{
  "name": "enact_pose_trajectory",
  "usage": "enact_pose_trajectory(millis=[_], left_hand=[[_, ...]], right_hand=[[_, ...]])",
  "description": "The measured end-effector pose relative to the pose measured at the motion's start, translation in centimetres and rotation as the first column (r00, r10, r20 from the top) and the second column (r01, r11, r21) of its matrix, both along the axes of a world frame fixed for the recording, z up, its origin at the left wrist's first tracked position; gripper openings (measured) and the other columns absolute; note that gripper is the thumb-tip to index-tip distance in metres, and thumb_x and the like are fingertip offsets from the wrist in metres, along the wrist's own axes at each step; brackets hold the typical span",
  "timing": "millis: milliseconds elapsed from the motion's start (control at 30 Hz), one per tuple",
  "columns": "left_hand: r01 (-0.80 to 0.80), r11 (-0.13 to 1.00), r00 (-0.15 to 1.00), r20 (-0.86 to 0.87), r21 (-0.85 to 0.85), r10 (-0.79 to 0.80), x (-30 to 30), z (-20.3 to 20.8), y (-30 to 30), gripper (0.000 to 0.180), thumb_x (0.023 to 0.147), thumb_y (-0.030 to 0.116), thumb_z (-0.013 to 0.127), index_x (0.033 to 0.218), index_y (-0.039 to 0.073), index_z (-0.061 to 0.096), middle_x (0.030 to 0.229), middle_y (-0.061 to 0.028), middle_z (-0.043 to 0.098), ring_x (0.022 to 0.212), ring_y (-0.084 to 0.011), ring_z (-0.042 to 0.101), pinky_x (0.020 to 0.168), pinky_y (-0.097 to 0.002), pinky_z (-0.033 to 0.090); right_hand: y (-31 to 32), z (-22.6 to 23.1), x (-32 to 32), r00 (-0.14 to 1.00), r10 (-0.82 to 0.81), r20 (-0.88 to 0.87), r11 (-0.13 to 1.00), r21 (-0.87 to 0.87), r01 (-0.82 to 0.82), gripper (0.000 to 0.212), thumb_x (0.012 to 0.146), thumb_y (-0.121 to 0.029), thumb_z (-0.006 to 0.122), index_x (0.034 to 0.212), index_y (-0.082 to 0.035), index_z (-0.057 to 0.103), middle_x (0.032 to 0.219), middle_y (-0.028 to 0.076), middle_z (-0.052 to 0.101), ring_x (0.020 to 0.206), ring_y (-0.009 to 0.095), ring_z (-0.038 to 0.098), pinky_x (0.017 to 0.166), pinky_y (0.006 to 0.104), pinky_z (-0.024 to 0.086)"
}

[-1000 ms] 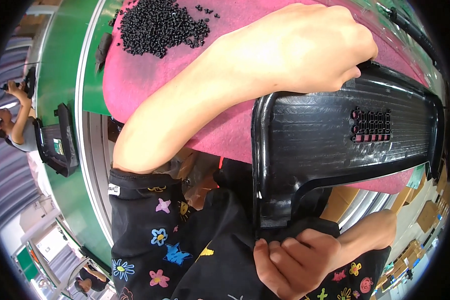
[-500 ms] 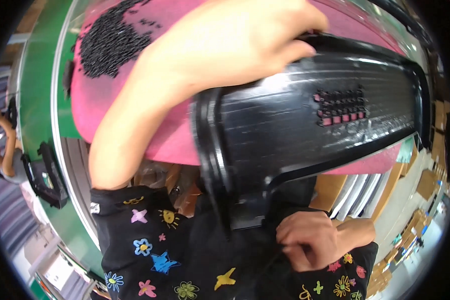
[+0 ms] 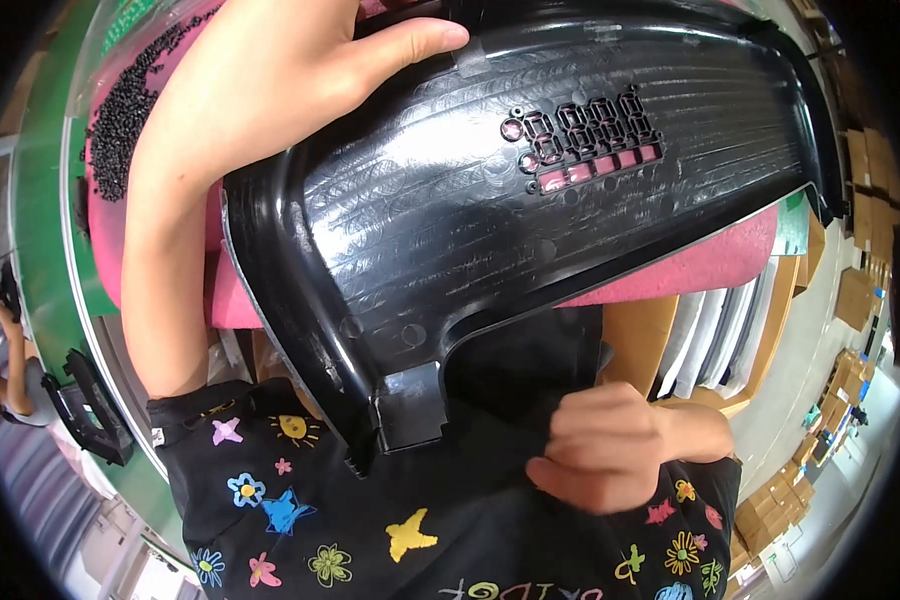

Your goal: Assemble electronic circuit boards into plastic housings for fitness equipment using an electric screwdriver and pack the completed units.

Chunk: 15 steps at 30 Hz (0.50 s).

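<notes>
A large black panel [image 3: 400,230] is lying aslant over a pink mat [image 3: 670,275], its lower left corner jutting past the mat's edge in front of the worker's black shirt [image 3: 510,540]. The left hand [image 3: 310,60] is pressing its thumb on the panel's upper rim; its fingers are running out of view at the top edge, so whether they are closing around the rim cannot be told. Slightly blurred, the right hand [image 3: 605,450] is curling into a loose fist before the shirt, apart from the panel. Pink is showing through a cluster of openings [image 3: 590,140] in the panel. Small black pieces [image 3: 120,140] are lying heaped on the mat, beyond the left forearm. Pale sheets [image 3: 705,335] are standing upright just past the right hand, and cardboard boxes [image 3: 855,290] are sitting farther right. At far left, across a green table [image 3: 40,200], a co-worker [image 3: 25,395] is raising an arm beside another black frame [image 3: 95,410].
</notes>
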<state>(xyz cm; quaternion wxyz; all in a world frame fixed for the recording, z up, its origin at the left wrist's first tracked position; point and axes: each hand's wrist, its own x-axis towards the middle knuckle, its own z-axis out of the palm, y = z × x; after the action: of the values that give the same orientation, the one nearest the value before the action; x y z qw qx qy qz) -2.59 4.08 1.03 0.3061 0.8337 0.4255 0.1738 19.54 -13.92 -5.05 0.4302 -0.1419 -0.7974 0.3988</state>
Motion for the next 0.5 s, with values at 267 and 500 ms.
enact_pose_trajectory(millis=[267,500], left_hand=[[-0.009,1.000,0.999,-0.035,0.004,0.009,-1.3,-1.1,1.2,0.023,0.084,0.005,0.069,0.105,-0.004,0.066,0.081,-0.0143,0.068,0.066,-0.0172,0.062,0.061,-0.0273,0.049],[0.012,1.000,1.000,-0.027,0.011,-0.012,-1.8,-1.0,1.9,0.023,0.084,0.005,0.070,0.105,-0.004,0.066,0.082,-0.0142,0.069,0.067,-0.0184,0.064,0.061,-0.0282,0.050]], right_hand=[[1.2,-1.5,-1.5,0.987,-0.080,-0.136,0.938,0.324,0.121,0.028,0.055,-0.001,0.072,0.068,-0.010,0.048,0.063,0.003,0.042,0.048,0.013,0.035,0.041,0.0247,0.024],[2.2,-1.4,-2.4,0.984,-0.109,-0.142,0.927,0.342,0.152,0.028,0.055,-0.002,0.072,0.067,-0.010,0.048,0.063,0.003,0.043,0.048,0.012,0.036,0.042,0.0240,0.023]])
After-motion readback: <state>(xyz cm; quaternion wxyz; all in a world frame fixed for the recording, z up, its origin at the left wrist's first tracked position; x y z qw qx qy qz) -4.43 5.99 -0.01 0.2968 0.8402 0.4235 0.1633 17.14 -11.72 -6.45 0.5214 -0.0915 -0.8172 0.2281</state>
